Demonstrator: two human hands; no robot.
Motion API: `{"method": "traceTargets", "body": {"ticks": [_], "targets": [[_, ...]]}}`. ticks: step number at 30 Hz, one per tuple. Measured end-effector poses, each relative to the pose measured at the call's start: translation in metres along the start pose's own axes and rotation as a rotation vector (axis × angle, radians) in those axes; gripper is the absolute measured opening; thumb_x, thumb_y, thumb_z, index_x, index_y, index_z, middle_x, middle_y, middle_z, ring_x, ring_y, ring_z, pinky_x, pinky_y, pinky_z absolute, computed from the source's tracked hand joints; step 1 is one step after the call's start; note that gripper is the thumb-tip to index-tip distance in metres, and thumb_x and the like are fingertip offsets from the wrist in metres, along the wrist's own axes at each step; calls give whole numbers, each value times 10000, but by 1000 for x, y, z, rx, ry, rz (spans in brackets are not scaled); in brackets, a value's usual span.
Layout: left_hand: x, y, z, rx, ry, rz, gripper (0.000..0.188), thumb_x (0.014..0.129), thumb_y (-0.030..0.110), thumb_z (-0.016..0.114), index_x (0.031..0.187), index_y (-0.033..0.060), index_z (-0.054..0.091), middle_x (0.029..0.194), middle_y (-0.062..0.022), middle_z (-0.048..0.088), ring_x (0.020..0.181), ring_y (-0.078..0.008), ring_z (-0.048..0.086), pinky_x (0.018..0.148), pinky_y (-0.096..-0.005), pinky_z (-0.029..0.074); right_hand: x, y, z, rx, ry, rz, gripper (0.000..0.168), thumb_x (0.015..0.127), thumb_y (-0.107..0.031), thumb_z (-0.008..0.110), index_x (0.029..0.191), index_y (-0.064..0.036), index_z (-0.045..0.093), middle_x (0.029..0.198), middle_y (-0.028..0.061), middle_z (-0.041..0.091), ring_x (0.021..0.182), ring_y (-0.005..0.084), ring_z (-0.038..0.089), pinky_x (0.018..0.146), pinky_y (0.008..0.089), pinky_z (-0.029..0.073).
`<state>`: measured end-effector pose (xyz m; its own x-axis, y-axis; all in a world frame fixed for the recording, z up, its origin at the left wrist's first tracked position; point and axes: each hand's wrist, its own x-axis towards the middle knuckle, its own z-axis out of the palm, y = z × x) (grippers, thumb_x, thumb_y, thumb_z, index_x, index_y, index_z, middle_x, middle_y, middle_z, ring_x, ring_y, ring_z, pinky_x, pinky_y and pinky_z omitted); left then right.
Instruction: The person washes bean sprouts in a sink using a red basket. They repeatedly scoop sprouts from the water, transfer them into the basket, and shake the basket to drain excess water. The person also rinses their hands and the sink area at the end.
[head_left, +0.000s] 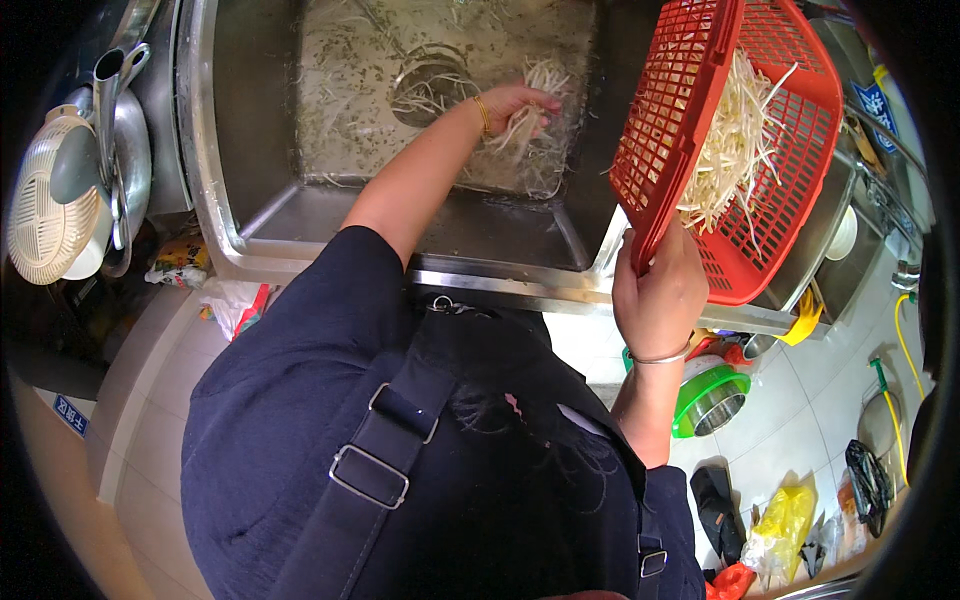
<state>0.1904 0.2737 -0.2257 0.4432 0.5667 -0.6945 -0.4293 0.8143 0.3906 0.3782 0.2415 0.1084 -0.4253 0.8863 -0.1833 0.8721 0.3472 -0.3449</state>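
My left hand (517, 109) is closed around a clump of bean sprouts (546, 76) just above or at the water in a deep stainless steel sink (495, 225). Loose sprouts and small dark bits float in the cloudy water (352, 97). On the right, my right hand (664, 281) grips the rim of a red plastic basket (795, 247), thumb over the edge. The basket is tilted, and a heap of pale bean sprouts (731, 157) lies inside it. Strands of sprouts trail from between my left fingers.
Left of the sink are a cream plastic strainer (52, 195) and metal utensils (109, 112). Below right, a green basin (709, 401) holding a metal pot, black shoes (716, 510), a yellow plastic bag (784, 525) and a yellow hose (892, 427) are on the tiled floor.
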Motion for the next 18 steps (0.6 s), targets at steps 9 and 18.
{"method": "traceTargets", "body": {"ticks": [9, 18], "targets": [[2, -23, 19, 1519, 549, 273, 456, 724, 128, 606, 1178, 148, 570, 1216, -167, 556, 1113, -336, 537, 876, -438, 476, 2, -6, 2, -30, -32, -5, 516, 637, -37, 644, 1134, 4, 512, 786, 153, 556, 740, 335, 551, 630, 425, 449], [-9, -34, 7, 1598, 379, 98, 389, 807, 82, 512, 1192, 101, 565, 1127, -169, 610, 1010, -334, 599, 835, -430, 493, 1, -6, 2, -35, -31, -16, 503, 651, -48, 643, 1133, -10, 506, 821, 151, 570, 768, 342, 559, 650, 427, 455]]}}
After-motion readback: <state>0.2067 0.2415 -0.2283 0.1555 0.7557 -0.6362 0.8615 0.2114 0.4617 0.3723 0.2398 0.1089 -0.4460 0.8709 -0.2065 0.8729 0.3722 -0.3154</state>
